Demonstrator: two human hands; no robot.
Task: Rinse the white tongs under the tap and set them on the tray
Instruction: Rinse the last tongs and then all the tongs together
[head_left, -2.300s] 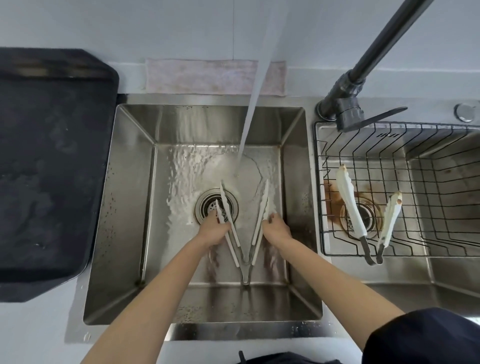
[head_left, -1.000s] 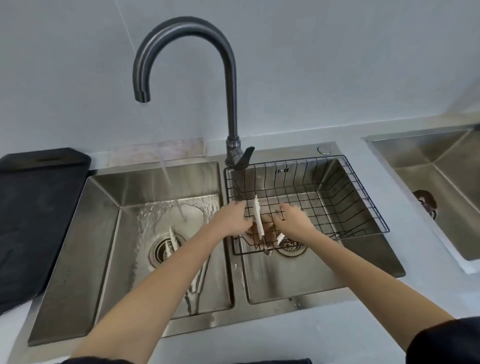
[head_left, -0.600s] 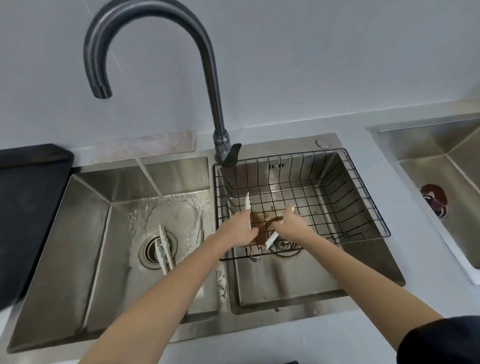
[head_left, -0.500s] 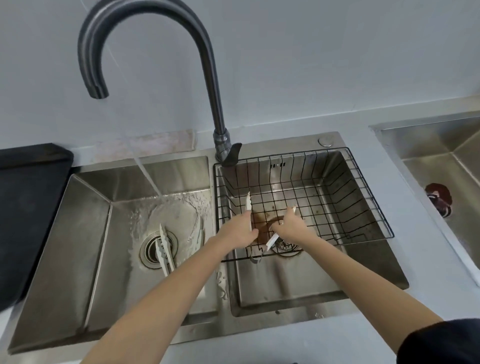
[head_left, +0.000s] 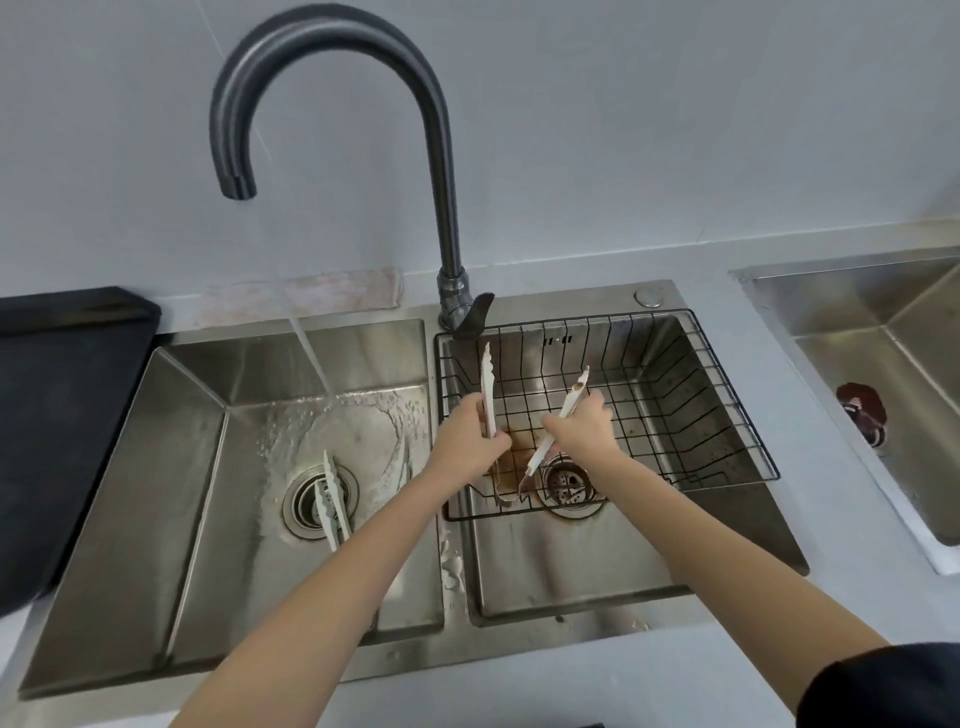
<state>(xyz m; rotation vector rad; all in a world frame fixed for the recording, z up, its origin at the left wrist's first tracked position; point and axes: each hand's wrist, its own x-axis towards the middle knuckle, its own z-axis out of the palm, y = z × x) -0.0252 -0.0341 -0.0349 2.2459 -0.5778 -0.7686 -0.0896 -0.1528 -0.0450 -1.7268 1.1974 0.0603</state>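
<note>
Over the wire basket (head_left: 727, 405) in the right basin I hold a pair of white tongs (head_left: 487, 384) spread in a V, tips up. My left hand (head_left: 470, 441) grips the left arm and my right hand (head_left: 582, 431) grips the right arm; the metal hinge hangs low by the drain. A second pair of white tongs (head_left: 330, 499) lies in the left basin across the drain. The dark tap (head_left: 441, 156) runs water into the left basin. A black tray (head_left: 62, 426) lies on the counter at far left.
The double steel sink (head_left: 441, 613) fills the middle. The right basin floor has a brown stain by its drain. A pale cloth (head_left: 332, 291) lies behind the left basin. Another steel sink (head_left: 883, 364) sits at far right.
My hands left the first tongs lying in the left basin under the water, went to the basket on the right and lifted the second tongs, which now stand higher.
</note>
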